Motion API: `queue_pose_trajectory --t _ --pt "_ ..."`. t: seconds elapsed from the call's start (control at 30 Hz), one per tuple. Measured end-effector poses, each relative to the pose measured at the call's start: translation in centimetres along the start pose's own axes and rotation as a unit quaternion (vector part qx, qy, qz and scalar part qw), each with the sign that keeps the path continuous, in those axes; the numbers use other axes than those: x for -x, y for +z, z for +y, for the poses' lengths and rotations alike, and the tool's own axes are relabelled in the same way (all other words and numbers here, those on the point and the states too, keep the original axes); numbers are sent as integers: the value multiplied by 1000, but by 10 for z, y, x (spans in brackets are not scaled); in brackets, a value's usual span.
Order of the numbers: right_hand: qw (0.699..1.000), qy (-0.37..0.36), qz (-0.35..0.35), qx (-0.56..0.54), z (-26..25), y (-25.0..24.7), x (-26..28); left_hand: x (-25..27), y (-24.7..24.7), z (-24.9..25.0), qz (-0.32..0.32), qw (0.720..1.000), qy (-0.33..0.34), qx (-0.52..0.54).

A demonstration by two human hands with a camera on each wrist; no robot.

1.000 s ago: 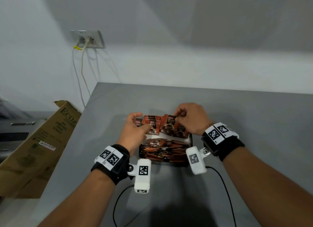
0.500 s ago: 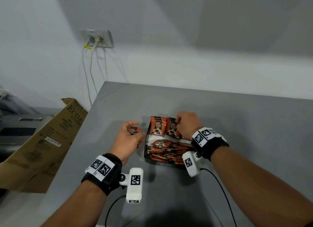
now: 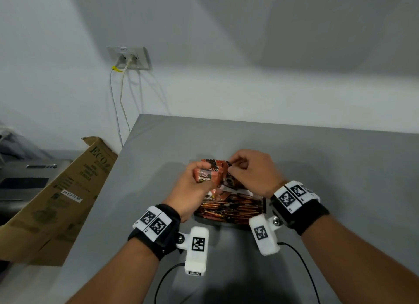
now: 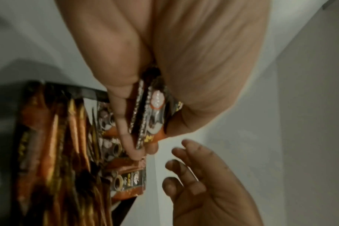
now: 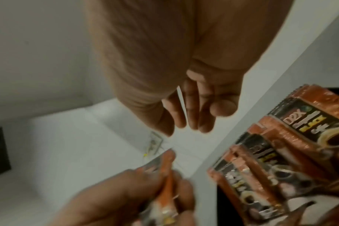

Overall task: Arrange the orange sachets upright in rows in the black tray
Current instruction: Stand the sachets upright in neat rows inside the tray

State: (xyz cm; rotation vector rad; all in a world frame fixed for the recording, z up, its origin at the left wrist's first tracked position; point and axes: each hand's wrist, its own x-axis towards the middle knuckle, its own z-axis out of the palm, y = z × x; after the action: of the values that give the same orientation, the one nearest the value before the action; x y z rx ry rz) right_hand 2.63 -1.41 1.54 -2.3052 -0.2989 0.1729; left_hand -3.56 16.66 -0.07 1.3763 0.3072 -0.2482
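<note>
Grey table (image 3: 340,167) — left hand (image 3: 192,190) fingers (image 4: 124,122) pinch orange sachets (image 3: 205,175).

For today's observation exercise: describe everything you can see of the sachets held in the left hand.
The held sachets, at least two, are small flat glossy orange packets with black printed panels, a coffee cup picture and crimped silvery edges. The left hand pinches them together between thumb and fingers, above the black tray's left end. The right hand is close, not touching them.

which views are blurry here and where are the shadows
Head view: fairly sharp, both forearms shadow the grey table near the bottom edge. Left wrist view: dim, the tray's sachets smeared. Right wrist view: the left hand motion-blurred, upright sachets more legible.
</note>
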Motion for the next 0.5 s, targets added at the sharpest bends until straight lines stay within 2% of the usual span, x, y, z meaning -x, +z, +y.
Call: queue_pose_trajectory --t 0.1,0.27,0.4,0.5 --pt "996 -19 -50 -75 -10 -5 13 -4 18 5 -35 999 21 -32" --pt "996 -29 -52 -71 -3 -18 19 -9 31 5 -46 998 19 -48" --pt "999 2 21 -38 17 -37 14 -11 27 2 0 998 0 -58" --pt "997 31 52 39 34 -52 10 -11 16 -1 45 997 -6 -62"
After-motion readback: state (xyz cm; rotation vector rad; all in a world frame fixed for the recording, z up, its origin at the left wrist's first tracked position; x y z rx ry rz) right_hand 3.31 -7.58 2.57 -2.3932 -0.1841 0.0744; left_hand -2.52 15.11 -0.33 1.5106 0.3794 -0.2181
